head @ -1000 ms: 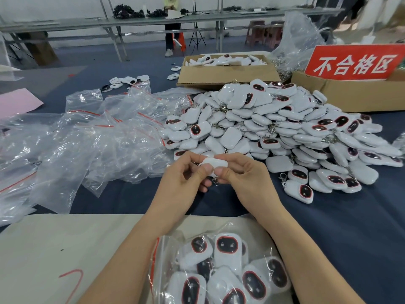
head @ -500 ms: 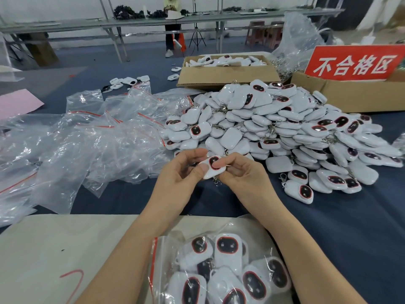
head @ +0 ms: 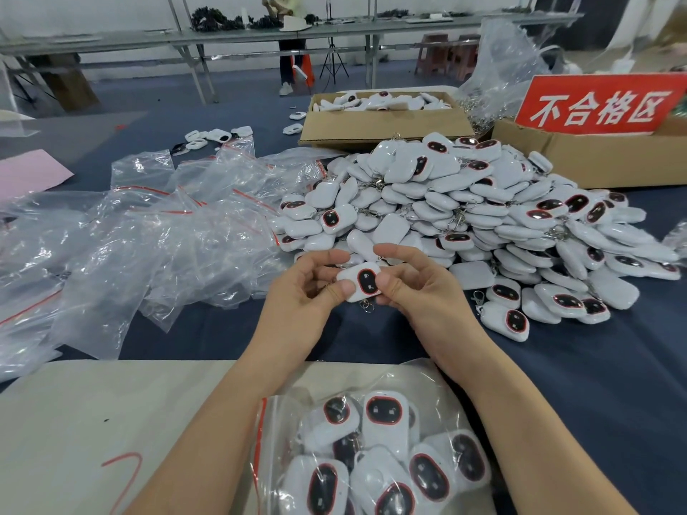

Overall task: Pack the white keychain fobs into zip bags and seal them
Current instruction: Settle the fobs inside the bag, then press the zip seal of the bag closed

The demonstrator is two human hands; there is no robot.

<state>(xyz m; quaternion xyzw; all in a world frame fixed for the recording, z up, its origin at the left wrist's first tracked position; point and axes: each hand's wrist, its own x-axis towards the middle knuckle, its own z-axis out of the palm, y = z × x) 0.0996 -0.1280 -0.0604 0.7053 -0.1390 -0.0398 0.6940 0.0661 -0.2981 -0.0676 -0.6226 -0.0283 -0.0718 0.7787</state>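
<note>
Head cam: both hands pinch one white keychain fob (head: 360, 281) face-up, left grip (head: 305, 288) and right grip (head: 416, 288) each holding an end, just above the desk (head: 557, 384) before the fob pile (head: 464, 210).

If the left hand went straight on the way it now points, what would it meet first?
The left hand pinches a white keychain fob; going on up and rightward, it would likely press it against the right hand holding the other side. Beyond lies the fob pile; depth unclear.
</note>
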